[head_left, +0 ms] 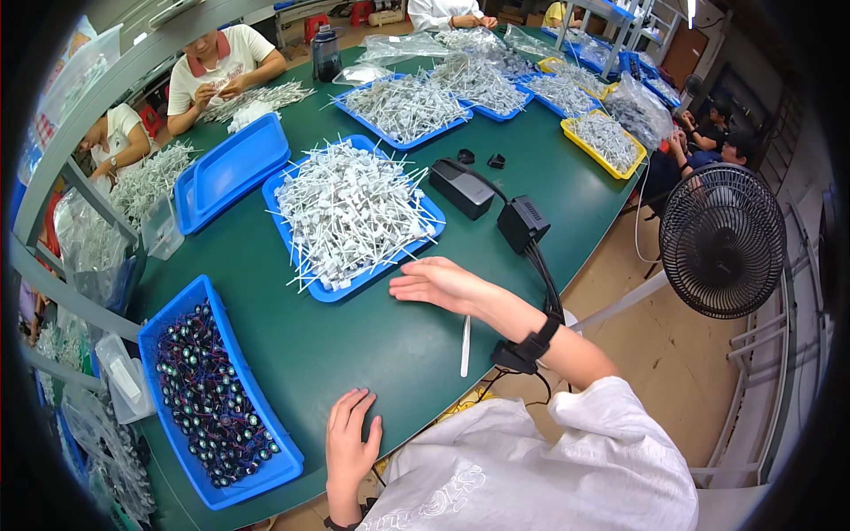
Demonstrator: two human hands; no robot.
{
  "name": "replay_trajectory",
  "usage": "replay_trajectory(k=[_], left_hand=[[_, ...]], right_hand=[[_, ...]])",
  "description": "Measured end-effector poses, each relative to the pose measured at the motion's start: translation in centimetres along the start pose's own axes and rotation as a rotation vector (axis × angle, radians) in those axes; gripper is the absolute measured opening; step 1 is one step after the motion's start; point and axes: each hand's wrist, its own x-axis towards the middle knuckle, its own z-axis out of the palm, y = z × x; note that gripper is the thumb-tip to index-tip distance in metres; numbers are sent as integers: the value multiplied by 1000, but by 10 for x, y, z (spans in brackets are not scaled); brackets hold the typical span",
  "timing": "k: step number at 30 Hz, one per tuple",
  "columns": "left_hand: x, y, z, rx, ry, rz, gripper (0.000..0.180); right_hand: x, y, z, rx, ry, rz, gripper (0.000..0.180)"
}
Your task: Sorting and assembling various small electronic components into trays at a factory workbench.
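Note:
My right hand [443,285] is held just off the near edge of a blue tray [431,232], its fingers stretched out and nothing in it. Heaped in that tray are many white plastic pieces with thin stems [345,208]. Down by the table's near edge, my left hand [351,435] rests with fingers spread, also holding nothing. To its left stands a deep blue bin [257,485] filled with small dark round parts on red and blue wires [208,394]. A thin white strip [465,347] lies below my right hand.
Black boxes with cables [522,223] sit right of the tray. Beyond are a flat blue tray [232,173], more heaped trays [403,106], a yellow tray [606,146] and a dark bottle [327,55]. A black fan [722,239] stands at right, a metal frame [80,301] at left. Other people work around the table.

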Motion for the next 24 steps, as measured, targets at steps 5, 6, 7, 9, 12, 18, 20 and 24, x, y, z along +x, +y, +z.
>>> replay_trajectory(k=[5,6,7,9,12,18,20,24], left_hand=[[4,-1,1,-36,19,3,30],[3,-1,1,-36,23,3,30],[1,-1,1,-38,25,-13,29],[1,-1,2,-45,27,-21,29],[2,0,2,-27,19,-15,27],[3,2,1,-23,27,-6,25],[3,2,2,-24,23,-21,25],[1,2,2,-25,38,-31,24]], right_hand=[[22,15,4,284,-124,-118,28],[10,12,16,297,-70,-86,23],[10,17,12,334,-110,-36,20],[-1,14,10,226,-93,36,23],[-3,5,4,216,-74,103,23],[-4,5,10,105,-77,58,46],[-6,2,12,94,-72,57,49],[-5,4,9,0,-92,1,51]])
